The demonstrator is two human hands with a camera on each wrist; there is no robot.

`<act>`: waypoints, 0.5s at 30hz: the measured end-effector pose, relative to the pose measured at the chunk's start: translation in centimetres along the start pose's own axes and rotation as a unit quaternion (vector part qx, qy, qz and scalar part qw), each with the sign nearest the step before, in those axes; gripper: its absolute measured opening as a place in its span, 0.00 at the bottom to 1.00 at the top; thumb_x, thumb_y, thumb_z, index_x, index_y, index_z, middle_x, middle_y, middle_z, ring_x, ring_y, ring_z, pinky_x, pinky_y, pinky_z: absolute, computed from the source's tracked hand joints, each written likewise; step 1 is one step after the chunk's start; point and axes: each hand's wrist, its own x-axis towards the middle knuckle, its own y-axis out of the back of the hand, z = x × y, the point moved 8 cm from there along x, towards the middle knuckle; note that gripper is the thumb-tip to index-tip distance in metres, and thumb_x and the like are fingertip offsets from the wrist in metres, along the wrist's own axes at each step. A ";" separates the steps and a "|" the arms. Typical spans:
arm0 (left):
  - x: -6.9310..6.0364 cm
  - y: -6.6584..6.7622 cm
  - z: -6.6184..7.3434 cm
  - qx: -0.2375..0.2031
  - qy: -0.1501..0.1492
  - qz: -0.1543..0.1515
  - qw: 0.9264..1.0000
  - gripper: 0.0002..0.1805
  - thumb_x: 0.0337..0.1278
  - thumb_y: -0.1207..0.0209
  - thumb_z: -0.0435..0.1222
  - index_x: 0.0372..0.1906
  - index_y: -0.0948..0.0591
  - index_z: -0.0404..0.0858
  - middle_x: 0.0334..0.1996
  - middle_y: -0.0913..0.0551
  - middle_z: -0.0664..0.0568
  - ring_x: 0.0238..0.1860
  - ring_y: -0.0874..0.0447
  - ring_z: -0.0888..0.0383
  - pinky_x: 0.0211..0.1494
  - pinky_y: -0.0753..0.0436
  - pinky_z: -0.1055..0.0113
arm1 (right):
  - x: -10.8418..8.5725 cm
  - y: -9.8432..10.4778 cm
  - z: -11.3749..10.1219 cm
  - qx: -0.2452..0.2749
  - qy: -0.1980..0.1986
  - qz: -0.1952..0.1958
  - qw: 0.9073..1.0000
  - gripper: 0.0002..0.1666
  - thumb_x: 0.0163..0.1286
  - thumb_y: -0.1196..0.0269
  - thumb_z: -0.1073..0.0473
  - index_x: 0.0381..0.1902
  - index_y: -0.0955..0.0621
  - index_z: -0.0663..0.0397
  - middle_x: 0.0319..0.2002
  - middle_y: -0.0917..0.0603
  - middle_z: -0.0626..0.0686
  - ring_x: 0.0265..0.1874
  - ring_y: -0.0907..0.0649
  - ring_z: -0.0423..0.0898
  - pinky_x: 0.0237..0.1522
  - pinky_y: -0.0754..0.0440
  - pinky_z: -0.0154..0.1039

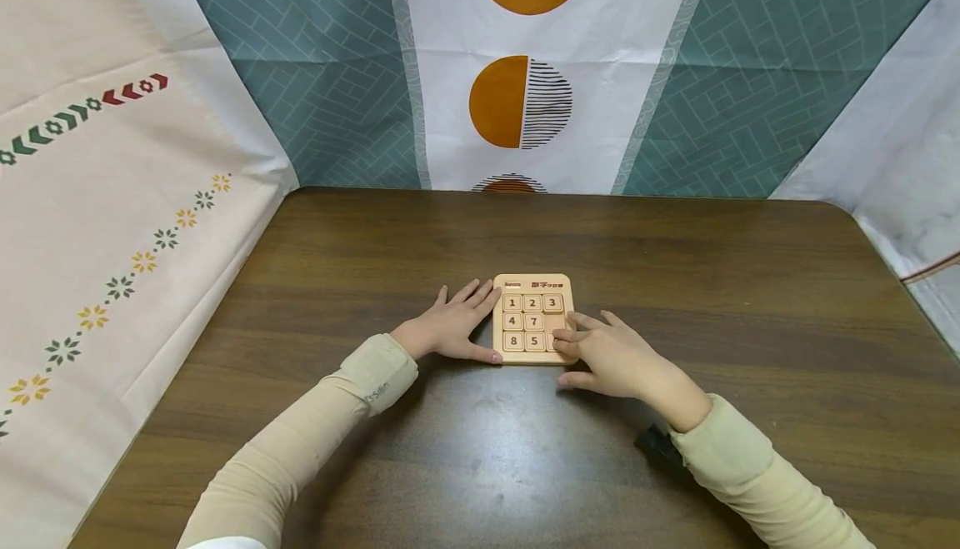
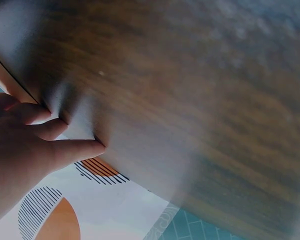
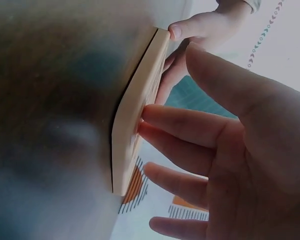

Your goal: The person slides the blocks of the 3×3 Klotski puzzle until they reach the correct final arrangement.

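Note:
A pale wooden number slide puzzle [image 1: 532,288] lies flat on the brown table in the head view. Its tiles show 1, 2, 3 on top, 4 and 7 in the middle row, and 8 and 5 below; the lower right tile is mostly covered by fingers. My left hand [image 1: 457,324] rests at the left edge, fingers spread and thumb at the near corner. Over the right side, my right hand [image 1: 611,355] touches the lower right tile area with its fingertips. In the right wrist view these extended fingers [image 3: 185,120] meet the board's top.
The brown wooden table [image 1: 675,266] fills the space around the board. A small black object [image 1: 658,445] is by the right wrist. Patterned cloths hang behind the table [image 1: 322,99] and along its left side [image 1: 112,241].

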 end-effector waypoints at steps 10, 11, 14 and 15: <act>0.1 -0.2 -0.2 0.000 0.006 -0.006 1.000 0.58 0.44 0.50 0.69 0.72 0.62 0.44 0.71 0.64 0.49 0.70 0.70 0.51 0.63 0.59 0.38 | 2.1 -0.5 0.2 0.022 0.014 -0.003 1.000 0.39 0.60 0.41 0.38 0.63 0.30 0.55 0.64 0.33 0.52 0.65 0.40 0.56 0.56 0.43 0.64; 0.1 -0.2 -0.1 0.000 0.005 -0.006 1.000 0.58 0.44 0.50 0.69 0.72 0.62 0.45 0.71 0.64 0.49 0.70 0.70 0.51 0.63 0.59 0.38 | 2.1 -0.5 0.3 0.027 0.010 -0.008 1.000 0.39 0.60 0.42 0.38 0.63 0.30 0.55 0.64 0.33 0.52 0.65 0.40 0.56 0.57 0.44 0.64; 0.1 -0.2 -0.2 -0.001 0.004 -0.006 1.000 0.58 0.44 0.50 0.69 0.72 0.63 0.45 0.71 0.65 0.49 0.70 0.71 0.51 0.63 0.59 0.38 | 1.9 -0.5 0.8 0.031 -0.001 -0.013 0.999 0.38 0.60 0.41 0.39 0.62 0.29 0.55 0.63 0.31 0.53 0.65 0.40 0.56 0.56 0.44 0.65; 0.1 -0.1 -0.2 -0.001 0.004 -0.004 1.000 0.58 0.44 0.50 0.69 0.72 0.63 0.45 0.71 0.65 0.49 0.70 0.70 0.51 0.63 0.59 0.38 | 1.8 -0.4 1.1 0.034 -0.006 -0.012 0.999 0.37 0.60 0.41 0.39 0.62 0.29 0.55 0.62 0.31 0.53 0.65 0.40 0.56 0.56 0.44 0.65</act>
